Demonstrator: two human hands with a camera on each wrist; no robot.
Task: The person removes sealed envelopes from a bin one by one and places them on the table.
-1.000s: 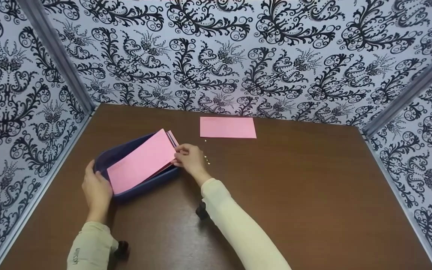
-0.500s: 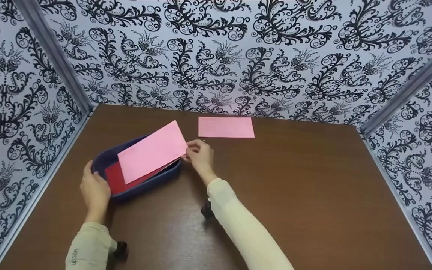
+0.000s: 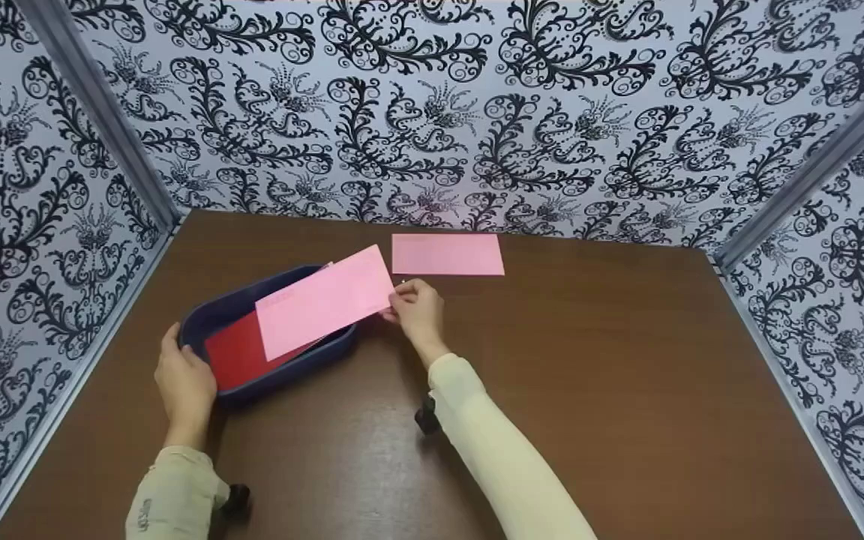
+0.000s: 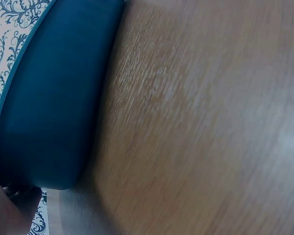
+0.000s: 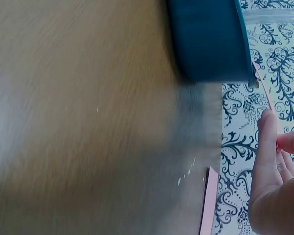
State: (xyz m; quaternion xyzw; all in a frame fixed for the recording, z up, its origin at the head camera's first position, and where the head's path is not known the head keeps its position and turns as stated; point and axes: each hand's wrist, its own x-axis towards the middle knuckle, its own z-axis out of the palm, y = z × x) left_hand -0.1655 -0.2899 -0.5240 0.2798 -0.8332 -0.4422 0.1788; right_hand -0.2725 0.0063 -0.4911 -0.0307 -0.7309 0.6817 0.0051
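Card (image 3: pixel 325 304) slants over tub (image 3: pixel 289 374), long axis running leftward from right hand (image 3: pixel 418 311), pinching its right end; left hand (image 3: pixel 185 381) grips tub.

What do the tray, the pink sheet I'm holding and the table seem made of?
Tray: probably plastic, matte; smooth wall, rounded corners.
Pink sheet: likely paper or card, matte; a thin line edge-on.
Table: wood or wood-look laminate, slight sheen; streaky grain, soft glare.
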